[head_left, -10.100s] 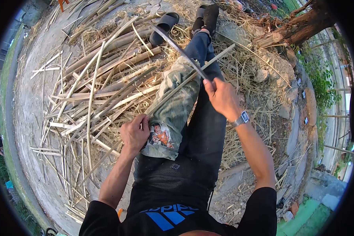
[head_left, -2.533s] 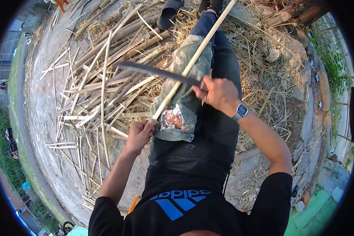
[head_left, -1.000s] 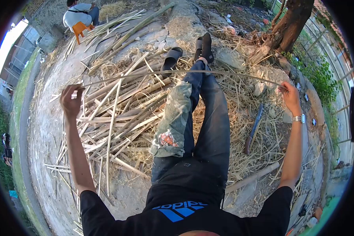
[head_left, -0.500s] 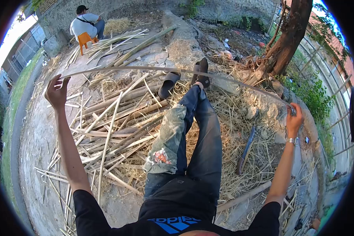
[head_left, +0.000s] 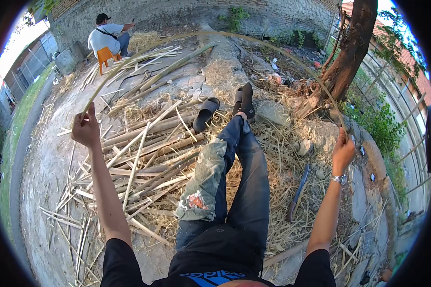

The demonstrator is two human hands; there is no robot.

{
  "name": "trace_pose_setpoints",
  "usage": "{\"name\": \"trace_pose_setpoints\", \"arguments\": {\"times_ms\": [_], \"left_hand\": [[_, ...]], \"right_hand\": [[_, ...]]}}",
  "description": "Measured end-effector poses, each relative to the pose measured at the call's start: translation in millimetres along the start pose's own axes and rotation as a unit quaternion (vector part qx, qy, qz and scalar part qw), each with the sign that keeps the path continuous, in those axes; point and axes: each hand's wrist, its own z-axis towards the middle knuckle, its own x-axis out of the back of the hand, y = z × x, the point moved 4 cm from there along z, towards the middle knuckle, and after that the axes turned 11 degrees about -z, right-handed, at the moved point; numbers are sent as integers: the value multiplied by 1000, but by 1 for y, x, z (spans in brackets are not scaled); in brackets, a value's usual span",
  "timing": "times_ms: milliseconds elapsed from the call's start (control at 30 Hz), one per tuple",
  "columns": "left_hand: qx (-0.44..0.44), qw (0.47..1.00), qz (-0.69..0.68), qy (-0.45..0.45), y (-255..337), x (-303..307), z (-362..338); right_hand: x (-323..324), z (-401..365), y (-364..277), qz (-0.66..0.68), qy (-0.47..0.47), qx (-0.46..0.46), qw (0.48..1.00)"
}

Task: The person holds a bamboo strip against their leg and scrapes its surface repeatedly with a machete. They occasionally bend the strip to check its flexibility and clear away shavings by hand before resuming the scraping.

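A long, thin bamboo strip [head_left: 206, 33] is bent into a high arch in front of me, spanning between both hands. My left hand [head_left: 86, 129] pinches its left end, fingers closed with the tip poking up past them. At the other end, my right hand [head_left: 343, 152], with a metal watch on the wrist, is closed on the strip. Below the arch, a green cloth [head_left: 203, 172] lies over one of my stretched-out legs. A machete [head_left: 301, 184] with a dark handle rests on shavings right of my legs.
Split bamboo pieces [head_left: 143, 148] are heaped left of my legs, beside a loose sandal [head_left: 206, 115]. Another person [head_left: 104, 39] sits on an orange chair [head_left: 105, 56] at the back left. A tree trunk [head_left: 350, 52] leans at the right, near a low wall.
Both hands have come closer together, and the strip has gone from a shallow curve to a tall arch. The seated person's arm is now stretched out to the right.
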Motion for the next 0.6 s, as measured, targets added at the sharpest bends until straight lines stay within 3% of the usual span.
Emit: {"name": "trace_pose_setpoints", "arguments": {"times_ms": [67,133,267,467,567,600], "left_hand": [[49,999,1,0,4,-4,-7],[43,999,-7,4,9,-7,-15],[45,999,-7,-5,6,-10,-24],[39,999,17,-19,2,-7,-26],[21,998,16,-65,-21,-5,-16],[-9,995,3,-95,-26,-5,-14]], "right_hand": [[0,-1,0,37,31,4,999],[0,-9,-3,-35,-34,5,999],[-1,-13,-3,3,-17,-2,1000],[-13,-20,8,-70,-122,11,990],[-15,-17,21,-1,-152,-29,988],[-16,-8,36,-31,-134,51,989]]}}
